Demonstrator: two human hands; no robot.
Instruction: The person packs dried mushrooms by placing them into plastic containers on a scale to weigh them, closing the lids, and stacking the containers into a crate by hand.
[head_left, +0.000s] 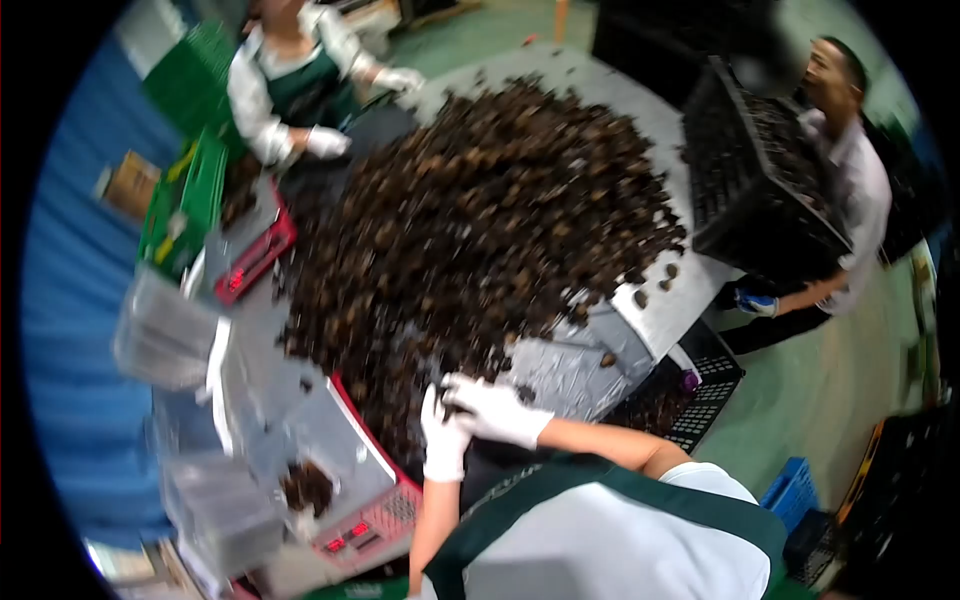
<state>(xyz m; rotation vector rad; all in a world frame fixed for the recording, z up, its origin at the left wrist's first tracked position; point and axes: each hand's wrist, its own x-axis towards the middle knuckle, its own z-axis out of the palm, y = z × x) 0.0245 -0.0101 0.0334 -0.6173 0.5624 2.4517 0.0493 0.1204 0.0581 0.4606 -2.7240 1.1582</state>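
Observation:
A large heap of small dark brown, mushroom-like pieces (490,210) covers much of the table. My left hand (445,445), in a white glove, is at the near edge of the heap, its fingers pointing up and partly curled. From the right, my right hand (500,412), also gloved, meets it with bent fingers. Dark pieces show between the two hands, blurred by motion. Left of my hands stands a red-edged scale (365,525) with lit red digits; a small clump of brown pieces (306,487) lies on its pan.
Clear plastic boxes (215,510) stand at the left edge. Across the table, a gloved co-worker (300,90) sits near a second red scale (258,258) and a green crate (185,200). At right, another person (850,190) holds a loaded black crate (750,180). A black basket (705,390) stands below the table edge.

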